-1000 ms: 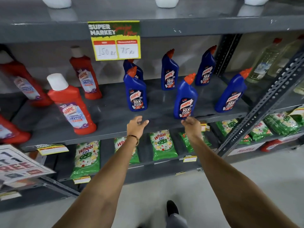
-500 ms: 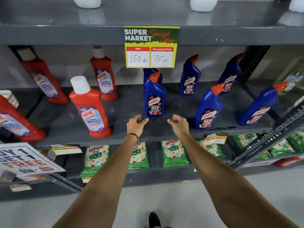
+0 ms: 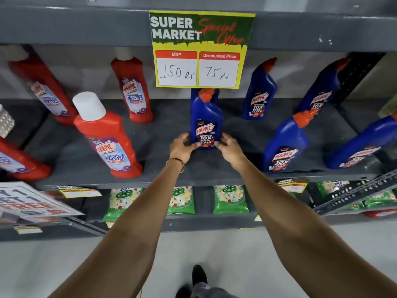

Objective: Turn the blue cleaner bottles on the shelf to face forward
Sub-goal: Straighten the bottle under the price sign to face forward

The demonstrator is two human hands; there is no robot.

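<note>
Several blue cleaner bottles with orange caps stand on the grey shelf (image 3: 163, 134). The centre front blue bottle (image 3: 205, 117) stands upright with its label towards me. My left hand (image 3: 182, 147) and my right hand (image 3: 229, 148) grip its base from either side, fingertips on the lower label. Another blue bottle stands right behind it, mostly hidden by the price sign. More blue bottles stand at the back middle (image 3: 258, 93), back right (image 3: 322, 93), front right (image 3: 285, 145) and far right (image 3: 361, 145), all with labels visible.
Red bathroom cleaner bottles (image 3: 107, 138) fill the shelf's left half. A yellow-green price sign (image 3: 200, 50) hangs from the shelf above. Green detergent packets (image 3: 231, 200) lie on the lower shelf. A perforated metal brace (image 3: 354, 194) runs at the lower right. A promo sign (image 3: 28, 203) sticks out at left.
The view has shifted so the centre front blue bottle sits in the middle. Both hands moved forward from the shelf's front edge and closed onto that bottle's base.
</note>
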